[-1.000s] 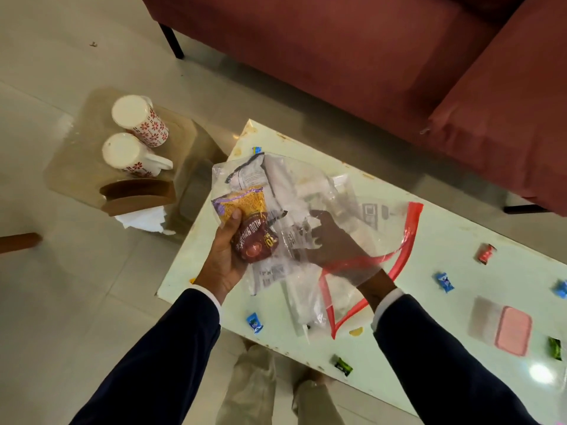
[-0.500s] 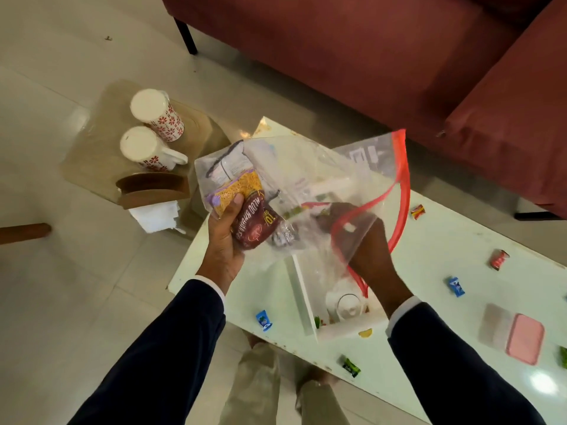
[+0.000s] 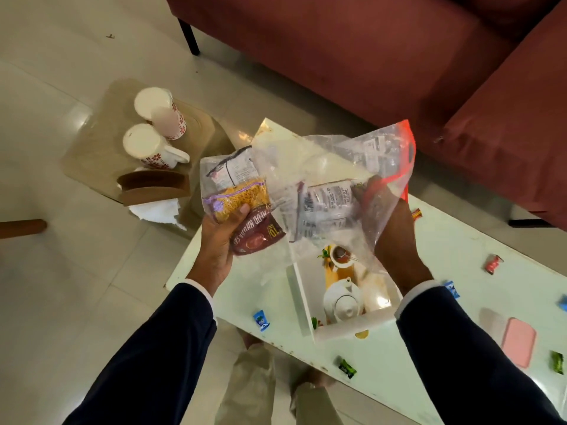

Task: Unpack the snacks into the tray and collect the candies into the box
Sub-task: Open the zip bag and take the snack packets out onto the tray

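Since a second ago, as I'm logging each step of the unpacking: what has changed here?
The clear zip bag has been lifted off the white tray, whose teapot print now shows. The right hand, inside the bag, has closed on a silver snack packet. The left hand still grips the yellow and maroon packets through the bag. The candies, such as the blue one, and the pink box stayed put.

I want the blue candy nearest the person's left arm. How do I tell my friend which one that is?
Start at the long white table in front of the red sofa. Find the white tray with the teapot picture. The blue candy lies just left of the tray, near the table's front edge, alone; the other blue ones sit right of the tray.
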Tool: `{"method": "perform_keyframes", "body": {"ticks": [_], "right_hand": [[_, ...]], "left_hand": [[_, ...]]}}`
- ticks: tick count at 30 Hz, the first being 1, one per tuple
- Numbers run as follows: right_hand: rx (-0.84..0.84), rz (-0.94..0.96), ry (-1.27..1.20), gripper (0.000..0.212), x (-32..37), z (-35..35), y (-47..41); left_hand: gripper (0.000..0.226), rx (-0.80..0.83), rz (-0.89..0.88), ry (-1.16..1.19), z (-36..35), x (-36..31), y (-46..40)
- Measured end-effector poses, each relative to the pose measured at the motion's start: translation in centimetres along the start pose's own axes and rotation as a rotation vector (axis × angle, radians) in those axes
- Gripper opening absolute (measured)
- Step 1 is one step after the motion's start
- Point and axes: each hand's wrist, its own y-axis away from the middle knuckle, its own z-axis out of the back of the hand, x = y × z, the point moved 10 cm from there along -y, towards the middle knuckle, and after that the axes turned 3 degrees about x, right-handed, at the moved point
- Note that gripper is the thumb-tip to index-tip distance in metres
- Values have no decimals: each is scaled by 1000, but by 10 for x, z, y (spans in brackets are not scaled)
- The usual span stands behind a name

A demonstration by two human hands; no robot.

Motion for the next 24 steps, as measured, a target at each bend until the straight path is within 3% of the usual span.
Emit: {"method": "perform_keyframes", "body": {"ticks": [1,2,3,5,7,8,11,17,21,24], "right_hand": [[-34,16,52,23,5,2,1],[-89,38,180,36,9,7,-3],[-119,71,193,30,11,10,-9],[-206,-23,81,22,-4,24,-18],[-298,-163,-67,21,-29,42,-26],[-291,-257,-216,23,-45,45,-27],[-163,-393,-557,36,-73,40,-26],[-182,-348,-642,32,-97,71,-35],[-184,-207,-267,20,-93,86,-61],[-37,-89,188,22,-79,59,-95]], "left_hand": [[69,-16,-2,-12,3,-2,1],[70,-25,-5,-19,4,-3,1],[70,-27,-9,-24,6,-6,2],[71,-37,-28,-19,8,-11,5],[86,-95,-36,15,16,-16,9],[91,-116,-34,28,20,-18,10],[64,-183,-6,76,37,-21,12],[61,-302,9,169,64,-29,14],[57,-319,-54,191,70,-37,11],[57,-316,-68,172,71,-38,9]]}}
